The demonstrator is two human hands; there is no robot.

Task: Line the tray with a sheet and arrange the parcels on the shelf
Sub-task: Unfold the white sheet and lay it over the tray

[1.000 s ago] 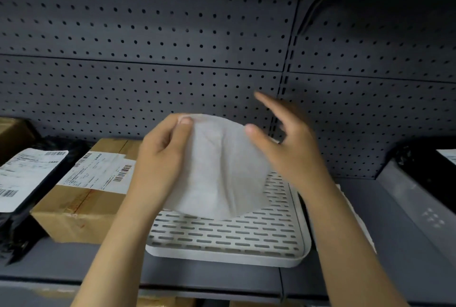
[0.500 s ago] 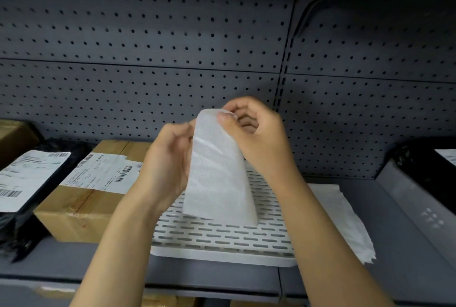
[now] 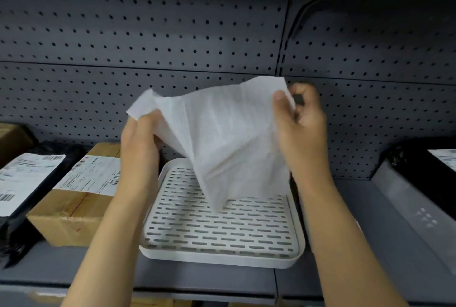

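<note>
A white slotted tray [image 3: 222, 230] lies on the grey shelf [image 3: 370, 245] in front of me. Above it I hold a thin white sheet [image 3: 222, 134], partly unfolded and hanging down so its lower corner reaches the tray's slotted floor. My left hand [image 3: 140, 148] pinches the sheet's left edge. My right hand [image 3: 299, 129] pinches its upper right corner. A cardboard parcel [image 3: 74, 205] with a white label sits left of the tray. A black bagged parcel [image 3: 22, 190] with a label lies further left.
A pegboard wall [image 3: 172, 42] backs the shelf. At the far right a black bagged parcel [image 3: 427, 171] rests on a grey slanted box [image 3: 414, 210]. Another brown box [image 3: 12, 138] is at the far left. Boxes show below the shelf's front edge.
The sheet was folded narrow between my hands half a second ago. My hands have moved apart and the sheet has spread wide above the tray.
</note>
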